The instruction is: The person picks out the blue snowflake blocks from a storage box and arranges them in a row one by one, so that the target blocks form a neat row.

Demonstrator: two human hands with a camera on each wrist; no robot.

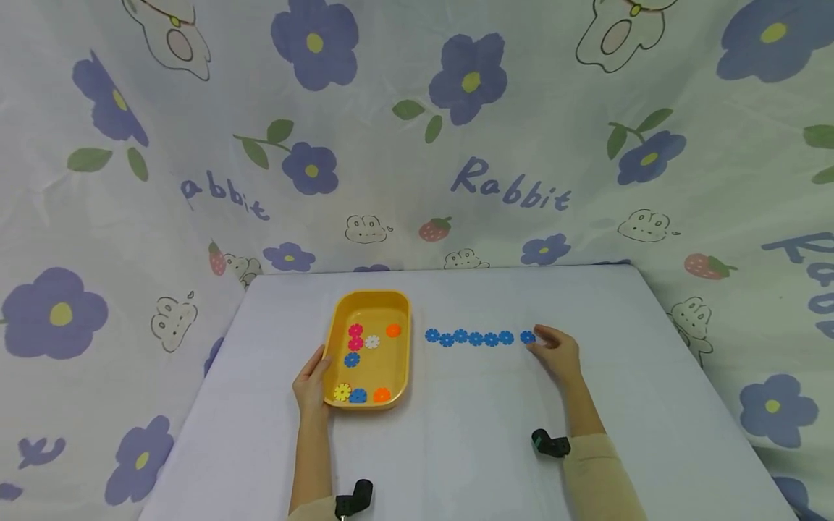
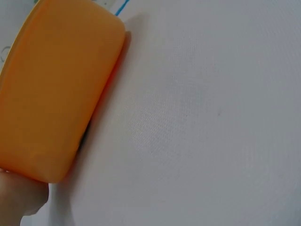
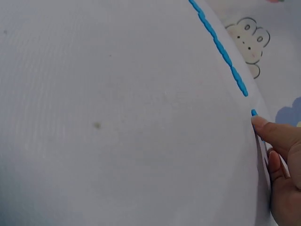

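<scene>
My left hand [image 1: 310, 387] grips the left side of a yellow tray [image 1: 384, 365], thumb over its rim. Loose notched plastic discs lie inside it: pink, white, orange, yellow and blue. In the left wrist view the tray's outer wall [image 2: 56, 89] leans over the tabletop, with part of the left hand [image 2: 21, 195] at its lower corner. To the right, my right hand [image 1: 559, 354] pinches one blue notched disc [image 1: 527, 337] between thumb and fingers. A short gap separates that disc from the right end of a row of several blue discs [image 1: 476, 339].
The white-covered table [image 1: 469, 434] carries the tray at left and the blue row right of it. A patterned cloth [image 1: 391, 159] with flowers and rabbits hangs behind the far edge and along both sides. A black wrist camera [image 1: 550, 443] sits on the right forearm.
</scene>
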